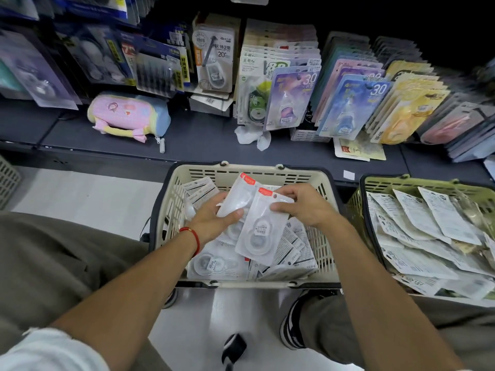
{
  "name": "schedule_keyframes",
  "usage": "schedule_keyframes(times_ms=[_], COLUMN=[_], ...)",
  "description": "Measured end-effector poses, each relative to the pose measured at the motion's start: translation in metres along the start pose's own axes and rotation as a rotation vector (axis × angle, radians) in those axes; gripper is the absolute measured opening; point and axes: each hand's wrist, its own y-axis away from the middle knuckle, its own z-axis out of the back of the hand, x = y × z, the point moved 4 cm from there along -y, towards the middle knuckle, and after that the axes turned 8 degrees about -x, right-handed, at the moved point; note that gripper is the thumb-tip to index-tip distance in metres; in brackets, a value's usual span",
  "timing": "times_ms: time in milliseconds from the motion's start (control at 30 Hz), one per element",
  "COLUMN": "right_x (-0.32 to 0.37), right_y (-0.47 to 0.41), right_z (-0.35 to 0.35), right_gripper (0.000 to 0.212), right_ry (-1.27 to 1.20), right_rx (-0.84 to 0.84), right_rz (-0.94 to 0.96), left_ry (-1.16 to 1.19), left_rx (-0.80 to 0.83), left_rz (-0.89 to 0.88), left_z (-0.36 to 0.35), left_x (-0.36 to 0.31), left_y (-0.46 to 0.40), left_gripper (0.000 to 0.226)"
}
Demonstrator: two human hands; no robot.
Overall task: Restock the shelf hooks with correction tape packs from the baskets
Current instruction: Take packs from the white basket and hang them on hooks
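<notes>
Over beige basket [325, 236], left hand [214, 223] and right hand [305, 207] gripping red-tabbed packs [263, 223], shelf cards [348, 108] reading "30"

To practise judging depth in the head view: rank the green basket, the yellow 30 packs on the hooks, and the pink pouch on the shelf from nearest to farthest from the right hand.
From the right hand:
1. Green basket, just to its right on the floor.
2. Yellow 30 packs, hanging up and to the right.
3. Pink pouch, far left on the shelf.

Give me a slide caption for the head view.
Both hands, left hand and right hand, holding correction tape packs over cream basket.
</notes>
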Motion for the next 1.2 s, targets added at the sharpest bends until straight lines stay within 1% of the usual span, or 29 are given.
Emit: schedule_keyframes(times_ms=[67,100,133,167,233,300,333,367,433,500,533,567,600,633,667,700,733,800,867,967,1067,1133,1200], right_x=[-0.007,-0.011,-0.015,-0.018,-0.022,-0.023,-0.022,-0.021,-0.019,-0.026,-0.033,-0.041,-0.05,-0.06,-0.068,-0.073,-0.075,-0.072,-0.072,-0.065,-0.04,-0.021,-0.004], right_y=[-0.004,-0.005,-0.006,-0.006,-0.005,-0.005,-0.006,-0.008,-0.011,-0.009,-0.007,-0.005,-0.001,0.004,0.008,0.011,0.01,0.007,0.004,0.003,-0.002,-0.006,-0.008], right_z=[-0.011,-0.016,-0.021,-0.027,-0.039,-0.051,-0.056,-0.06,-0.066,-0.067,-0.069,-0.075,-0.088,-0.103,-0.117,-0.127,-0.133,-0.136,-0.133,-0.115,-0.075,-0.046,-0.028], right_gripper=[0.025,0.025,0.026,0.029,0.026,0.018,0.017,0.019,0.023,0.02,0.017,0.015,0.016,0.022,0.03,0.036,0.038,0.036,0.03,0.024,0.026,0.024,0.021], right_ry=[0.006,0.012,0.003,-0.021,-0.121,-0.268,-0.333,-0.355,-0.289,-0.181,-0.08,0.066,0.234,0.388,0.504,0.578,0.621,0.672,0.652,0.382,0.185,0.1,0.001], right_rx=[-0.105,-0.142,-0.174,-0.199,-0.226,-0.244,-0.256,-0.279,-0.347,-0.423,-0.392,-0.268,-0.08,0.109,0.237,0.279,0.259,0.205,0.212,0.236,0.213,0.182,0.106], right_rz=[0.029,0.036,0.034,0.027,0.006,-0.032,-0.043,-0.036,-0.007,-0.025,-0.019,0.012,0.052,0.097,0.135,0.154,0.173,0.225,0.213,0.092,0.065,0.053,0.074], left_ry=[0.066,0.095,0.1,0.081,0.018,-0.012,-0.027,-0.041,-0.031,0.011,0.049,0.095,0.137,0.162,0.179,0.198,0.218,0.234,0.253,0.194,0.162,0.104,0.103], left_rx=[0.029,0.044,0.064,0.086,0.112,0.116,0.116,0.114,0.074,-0.032,-0.099,-0.169,-0.23,-0.272,-0.292,-0.295,-0.293,-0.293,-0.283,-0.274,-0.269,-0.218,-0.133], left_rz=[0.102,0.146,0.173,0.179,0.157,0.163,0.164,0.163,0.162,0.17,0.172,0.168,0.158,0.149,0.148,0.152,0.162,0.184,0.188,0.136,0.084,0.059,0.082], left_z=[-0.002,-0.001,0.0,0.0,0.002,0.004,0.004,0.003,0.003,0.01,0.017,0.025,0.034,0.041,0.046,0.048,0.048,0.047,0.047,0.05,0.052,0.048,0.039], left_x=[0.008,0.011,0.014,0.016,0.019,0.022,0.023,0.024,0.024,0.025,0.024,0.024,0.024,0.024,0.024,0.025,0.026,0.03,0.031,0.025,0.019,0.015,0.014], left_y=[0.005,0.007,0.008,0.009,0.007,0.006,0.006,0.006,0.004,-0.001,-0.003,-0.005,-0.007,-0.009,-0.009,-0.009,-0.009,-0.006,-0.004,-0.001,-0.002,-0.001,0.001], left_gripper=[0.05,0.06,0.075,0.09,0.11,0.122,0.123,0.119,0.102,0.089,0.083,0.079,0.074,0.071,0.069,0.068,0.068,0.067,0.063,0.063,0.06,0.063,0.067])
